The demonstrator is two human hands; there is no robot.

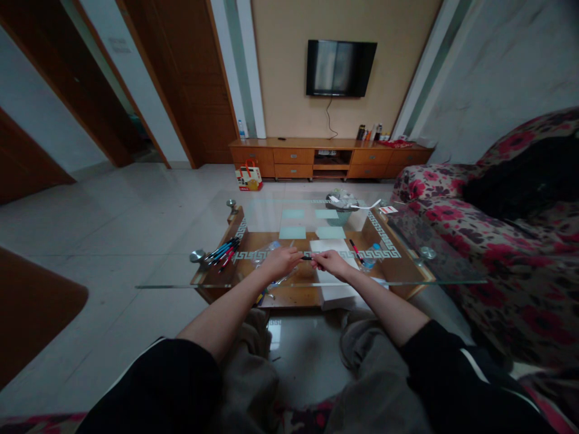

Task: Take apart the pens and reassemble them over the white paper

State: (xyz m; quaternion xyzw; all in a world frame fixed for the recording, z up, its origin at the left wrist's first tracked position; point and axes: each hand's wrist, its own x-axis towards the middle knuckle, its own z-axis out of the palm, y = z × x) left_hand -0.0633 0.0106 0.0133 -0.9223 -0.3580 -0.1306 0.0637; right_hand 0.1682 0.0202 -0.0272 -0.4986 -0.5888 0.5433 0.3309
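While both hands are brought together above the near side of the glass-topped desk (172,286), a small dark pen-like item (308,258) sits between their fingertips. Left hand (284,263): fingers closed at the item's left end, palm down. Right hand (332,264): thumb and forefinger pinching the right end. Item lies roughly level, near the middle of the near edge; whether it touches the glass cannot be told. Too small to say if it is one whole pen or a pen part.

Surroundings: loose bundle of pens (222,253) by the near left corner, blue, black and red among them. Single red-and-black pen (356,250) to the right of the right hand, well apart from that bundle. White paper stack (338,292) below the right hand, apparently on the lower shelf and seen through the glass. Plastic bottle (371,257) toward the near right corner; its level unclear. Printed card (388,210) at the far right corner.

Step in hand, as judged: two-handed fingertip work on the one item, each hand at its own end. Next move, judged: calls for a firm pinch on both ends, force kept along the item's length, and wrists steady, since so slim a piece could slip or roll.
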